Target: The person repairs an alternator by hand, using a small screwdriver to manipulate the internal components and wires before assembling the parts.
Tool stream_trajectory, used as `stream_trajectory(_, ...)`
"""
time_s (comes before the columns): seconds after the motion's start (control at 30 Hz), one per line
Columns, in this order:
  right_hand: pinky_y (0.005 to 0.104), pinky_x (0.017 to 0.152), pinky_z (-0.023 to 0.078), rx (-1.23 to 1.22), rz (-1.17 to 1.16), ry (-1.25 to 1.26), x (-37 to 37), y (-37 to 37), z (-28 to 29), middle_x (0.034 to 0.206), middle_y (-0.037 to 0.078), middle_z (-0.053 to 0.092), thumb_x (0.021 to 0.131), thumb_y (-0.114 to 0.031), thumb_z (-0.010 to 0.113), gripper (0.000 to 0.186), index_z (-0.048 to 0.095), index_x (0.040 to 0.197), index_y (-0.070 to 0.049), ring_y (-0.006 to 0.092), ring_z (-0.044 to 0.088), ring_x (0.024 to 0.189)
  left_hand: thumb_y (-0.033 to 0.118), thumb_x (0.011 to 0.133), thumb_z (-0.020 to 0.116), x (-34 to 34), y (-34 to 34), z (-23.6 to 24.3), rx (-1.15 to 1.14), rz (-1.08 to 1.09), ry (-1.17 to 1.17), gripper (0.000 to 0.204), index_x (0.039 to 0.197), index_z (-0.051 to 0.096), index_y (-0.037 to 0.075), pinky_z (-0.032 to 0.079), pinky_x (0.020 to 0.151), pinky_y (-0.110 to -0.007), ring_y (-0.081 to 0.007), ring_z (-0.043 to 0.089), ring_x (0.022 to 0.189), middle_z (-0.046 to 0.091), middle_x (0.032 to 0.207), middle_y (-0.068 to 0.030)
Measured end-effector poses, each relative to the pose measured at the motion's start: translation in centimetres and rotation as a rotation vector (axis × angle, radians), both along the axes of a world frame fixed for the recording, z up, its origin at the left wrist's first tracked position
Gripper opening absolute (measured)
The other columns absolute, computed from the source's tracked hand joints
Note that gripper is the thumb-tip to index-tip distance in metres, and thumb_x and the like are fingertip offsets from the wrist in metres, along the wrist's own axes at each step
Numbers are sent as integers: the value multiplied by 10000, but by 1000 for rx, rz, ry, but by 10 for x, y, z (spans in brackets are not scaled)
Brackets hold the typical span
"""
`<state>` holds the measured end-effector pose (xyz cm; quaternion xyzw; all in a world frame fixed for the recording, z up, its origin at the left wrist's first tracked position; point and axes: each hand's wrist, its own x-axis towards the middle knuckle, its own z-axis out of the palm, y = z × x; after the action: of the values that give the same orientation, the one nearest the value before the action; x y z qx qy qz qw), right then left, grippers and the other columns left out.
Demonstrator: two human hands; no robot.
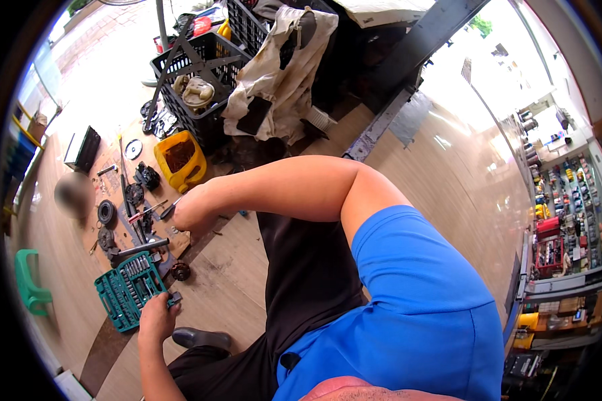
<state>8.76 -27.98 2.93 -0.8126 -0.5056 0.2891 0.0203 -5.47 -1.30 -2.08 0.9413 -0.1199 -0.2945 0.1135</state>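
Note:
At the lower left, my left hand (156,315) is closed at the edge of an open green socket set case (111,301). A small dark grey piece (174,299) shows at its fingertips; its kind is unclear. My right arm reaches across to the left, and my right hand (194,208) is low over the stained cardboard (104,159). A dark handle (169,210) shows beside its fingers, which are mostly hidden. A red screwdriver (144,212) lies just left of it. Between the hands are a long dark bar (140,247) and a round dark part (180,271).
Beyond my right hand stands a cut-open yellow jug (197,168), with a black crate (197,127) behind it. A stained cloth (281,73) hangs nearby. A green stool (32,284) is at the far left. Stocked shelves (572,214) line the right side.

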Motion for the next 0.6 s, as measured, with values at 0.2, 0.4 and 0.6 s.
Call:
stream_trajectory(0.2,461,835,513,7,5,6,1,1,-5,993,243,685,879,-344,682,423,701,1030,51,384,651,954,209,848,714,0,2,-2,-9,-16,-6,297,1023,614,-10,492,848,-479,-408,616,996,652,1030,-223)
stream_trajectory(0.4,457,824,516,3,-7,5,-1,0,-1,979,242,687,876,-342,685,422,699,1020,54,381,655,940,213,850,712,0,1,0,6,-16,-1,310,1048,620,-7,490,854,-478,-405,616,1001,652,1032,-222)
stream_trajectory(0.6,456,814,517,-19,-19,8,-3,0,6,963,240,689,878,-332,681,408,699,1001,57,379,658,928,221,851,712,-1,2,-2,3,-17,-7,325,1068,622,-3,488,859,-477,-401,615,1006,651,1031,-220)
